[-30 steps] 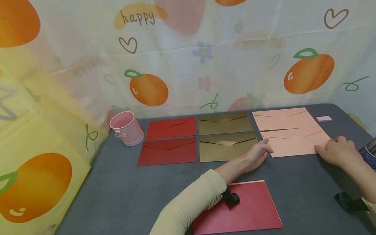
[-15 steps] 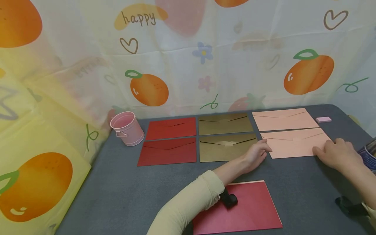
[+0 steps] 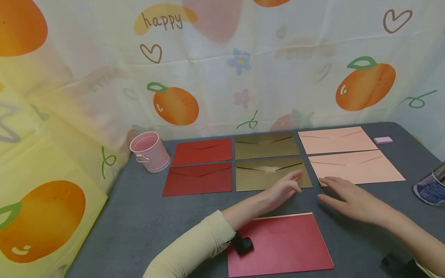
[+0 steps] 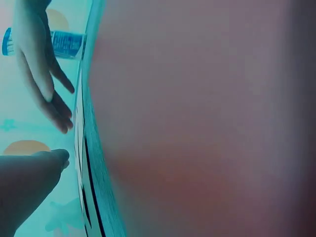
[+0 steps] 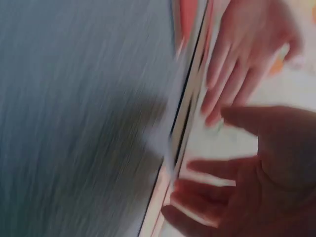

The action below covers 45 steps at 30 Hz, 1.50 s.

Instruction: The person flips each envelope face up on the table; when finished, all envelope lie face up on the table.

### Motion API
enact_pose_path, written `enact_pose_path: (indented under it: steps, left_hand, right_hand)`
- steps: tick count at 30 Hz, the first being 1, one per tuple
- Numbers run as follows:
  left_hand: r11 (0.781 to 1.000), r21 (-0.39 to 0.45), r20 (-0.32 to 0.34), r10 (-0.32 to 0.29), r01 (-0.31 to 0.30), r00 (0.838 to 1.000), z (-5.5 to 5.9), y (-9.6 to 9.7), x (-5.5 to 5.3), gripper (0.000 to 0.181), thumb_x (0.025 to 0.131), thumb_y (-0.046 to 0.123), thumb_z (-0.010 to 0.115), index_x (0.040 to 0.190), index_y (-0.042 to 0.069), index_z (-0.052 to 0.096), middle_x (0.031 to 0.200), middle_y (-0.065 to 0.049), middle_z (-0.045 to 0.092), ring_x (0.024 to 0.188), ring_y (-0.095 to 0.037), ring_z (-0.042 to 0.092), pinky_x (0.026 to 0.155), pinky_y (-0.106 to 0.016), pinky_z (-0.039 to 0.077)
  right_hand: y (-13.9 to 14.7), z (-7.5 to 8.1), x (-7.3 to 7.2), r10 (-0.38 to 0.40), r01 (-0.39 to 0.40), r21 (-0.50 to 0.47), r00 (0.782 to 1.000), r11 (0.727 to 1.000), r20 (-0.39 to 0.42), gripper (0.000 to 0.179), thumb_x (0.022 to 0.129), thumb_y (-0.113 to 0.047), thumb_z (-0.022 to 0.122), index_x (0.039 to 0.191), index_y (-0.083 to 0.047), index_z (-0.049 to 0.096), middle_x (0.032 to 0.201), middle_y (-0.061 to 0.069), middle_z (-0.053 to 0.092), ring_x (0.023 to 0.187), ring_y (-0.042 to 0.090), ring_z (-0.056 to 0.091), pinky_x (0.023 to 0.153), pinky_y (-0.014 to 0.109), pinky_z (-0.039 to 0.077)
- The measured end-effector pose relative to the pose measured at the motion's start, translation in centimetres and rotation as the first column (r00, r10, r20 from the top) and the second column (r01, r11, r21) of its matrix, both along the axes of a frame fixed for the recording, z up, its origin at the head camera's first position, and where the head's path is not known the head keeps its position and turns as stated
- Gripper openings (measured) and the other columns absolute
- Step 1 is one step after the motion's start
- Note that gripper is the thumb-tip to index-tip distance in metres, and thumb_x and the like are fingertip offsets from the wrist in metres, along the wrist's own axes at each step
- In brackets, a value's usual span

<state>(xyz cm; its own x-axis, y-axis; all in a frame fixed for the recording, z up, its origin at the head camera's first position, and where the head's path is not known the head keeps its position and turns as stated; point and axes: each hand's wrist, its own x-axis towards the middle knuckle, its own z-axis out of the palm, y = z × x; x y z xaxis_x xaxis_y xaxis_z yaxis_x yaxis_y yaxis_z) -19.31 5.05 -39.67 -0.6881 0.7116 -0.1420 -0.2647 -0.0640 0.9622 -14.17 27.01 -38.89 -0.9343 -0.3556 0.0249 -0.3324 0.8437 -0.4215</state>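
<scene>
My left hand (image 3: 282,192) hovers over the lower gold envelope (image 3: 255,184), fingers fairly straight and holding nothing. To its right, my right hand (image 3: 354,200) is spread, its fingertips overlapping the near left corner of the lower pink envelope (image 3: 368,170). Behind lies the upper pink envelope (image 3: 335,143). The upper gold envelope (image 3: 264,150) sits above the lower one. Two red envelopes form the left column, the upper (image 3: 203,154) and the lower (image 3: 201,181). Both bare hands also show in the right wrist view, the right hand (image 5: 266,163) with its fingers apart.
Under my left forearm lies a larger red sheet or stack (image 3: 285,247) with a pale edge. A pink bucket (image 3: 156,156) stands at the left, a small pink block (image 3: 383,140) at the back right. A blue container (image 3: 431,189) stands at the right edge.
My right hand has left the lower pink envelope's right corner and moved left. My left hand has drawn back left. The lower pink envelope slid slightly nearer earlier, parting from the upper one.
</scene>
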Motion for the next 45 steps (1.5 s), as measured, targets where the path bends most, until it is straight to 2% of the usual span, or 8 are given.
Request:
enact_pose_path:
  steps: [7, 11, 15, 20, 27, 29, 37, 45]
  left_hand:
    - [0.955, -0.262, -0.206, -0.196, 0.139, 0.959, 0.1, -4.7, 1.4, 0.086, 0.079, 0.017, 0.049, 0.156, 0.007, 0.011, 0.162, -0.005, 0.013, 0.146, -0.013, 0.012, 0.113, -0.027, 0.021]
    - [0.871, -0.447, -0.303, -0.360, 0.203, 0.882, 0.4, -7.5, 2.6, 0.087, 0.083, 0.030, 0.053, 0.158, 0.015, 0.010, 0.161, 0.006, 0.012, 0.144, -0.005, 0.012, 0.113, -0.028, 0.021]
    - [0.758, -0.610, -0.369, -0.529, 0.230, 0.764, 0.5, -9.9, 4.2, 0.088, 0.092, 0.040, 0.056, 0.158, 0.018, 0.003, 0.162, 0.008, 0.000, 0.146, -0.006, 0.001, 0.117, -0.032, 0.015]
    - [0.632, -0.754, -0.417, -0.672, 0.181, 0.612, 0.6, -12.4, 6.6, 0.100, 0.089, 0.054, 0.061, 0.157, 0.018, -0.002, 0.163, 0.002, -0.006, 0.147, -0.011, -0.006, 0.118, -0.035, 0.013]
    - [0.562, -0.827, -0.526, -0.776, 0.003, 0.347, 0.6, -15.1, 8.7, 0.100, 0.088, 0.057, 0.062, 0.157, 0.007, 0.010, 0.163, -0.010, 0.004, 0.149, -0.019, 0.002, 0.116, -0.029, 0.017]
    - [0.567, -0.824, -0.534, -0.770, -0.010, 0.348, 0.6, -15.6, 9.0, 0.096, 0.089, 0.055, 0.062, 0.157, 0.008, 0.013, 0.163, -0.009, 0.007, 0.148, -0.019, 0.007, 0.115, -0.027, 0.021]
    - [0.599, -0.794, -0.483, -0.726, 0.105, 0.489, 1.5, -16.4, 8.4, 0.075, 0.093, 0.047, 0.062, 0.154, 0.017, 0.031, 0.160, 0.000, 0.021, 0.145, -0.010, 0.019, 0.108, -0.027, 0.035]
    - [0.734, -0.666, -0.621, -0.645, 0.134, 0.445, 2.1, -17.1, 7.1, 0.051, 0.096, 0.036, 0.057, 0.142, 0.014, 0.052, 0.147, 0.001, 0.046, 0.135, -0.005, 0.039, 0.105, -0.023, 0.037]
  right_hand:
    - [-4.9, 0.4, 3.9, 0.327, -0.326, -0.022, 0.939, 0.945, 0.108, 0.080, 0.090, -0.062, 0.055, 0.155, -0.025, 0.028, 0.158, 0.005, 0.028, 0.138, 0.031, 0.035, 0.098, 0.055, 0.043]
    - [-6.2, -0.7, 5.3, 0.474, -0.473, 0.062, 0.881, 0.879, 0.005, 0.088, 0.088, -0.065, 0.056, 0.157, -0.023, 0.022, 0.160, 0.004, 0.023, 0.140, 0.025, 0.033, 0.097, 0.050, 0.044]
    - [-6.6, -1.9, 5.8, 0.552, -0.533, 0.151, 0.819, 0.833, -0.153, 0.096, 0.085, -0.066, 0.059, 0.155, -0.009, 0.026, 0.158, 0.010, 0.027, 0.143, 0.019, 0.027, 0.097, 0.043, 0.044]
    - [-6.7, -2.4, 6.0, 0.558, -0.534, 0.169, 0.812, 0.829, -0.173, 0.098, 0.084, -0.067, 0.059, 0.155, -0.009, 0.025, 0.157, 0.009, 0.029, 0.142, 0.017, 0.028, 0.097, 0.040, 0.045]
    - [-6.8, -1.9, 5.9, 0.539, -0.520, 0.165, 0.836, 0.838, -0.104, 0.096, 0.083, -0.069, 0.059, 0.154, -0.012, 0.029, 0.154, 0.008, 0.035, 0.134, 0.020, 0.044, 0.092, 0.043, 0.050]
    - [-6.9, -1.6, 5.8, 0.534, -0.518, 0.163, 0.842, 0.840, -0.073, 0.095, 0.082, -0.070, 0.059, 0.153, -0.012, 0.033, 0.153, 0.008, 0.037, 0.131, 0.021, 0.047, 0.090, 0.043, 0.051]
    - [-6.8, 0.2, 4.9, 0.519, -0.529, 0.037, 0.842, 0.848, 0.146, 0.084, 0.083, -0.070, 0.058, 0.149, -0.020, 0.043, 0.149, 0.001, 0.044, 0.126, 0.021, 0.052, 0.086, 0.040, 0.054]
    - [-6.5, 1.7, 3.7, 0.571, -0.563, -0.092, 0.812, 0.821, 0.119, 0.057, 0.089, -0.055, 0.063, 0.136, -0.023, 0.059, 0.132, -0.007, 0.060, 0.114, 0.010, 0.060, 0.084, 0.038, 0.055]
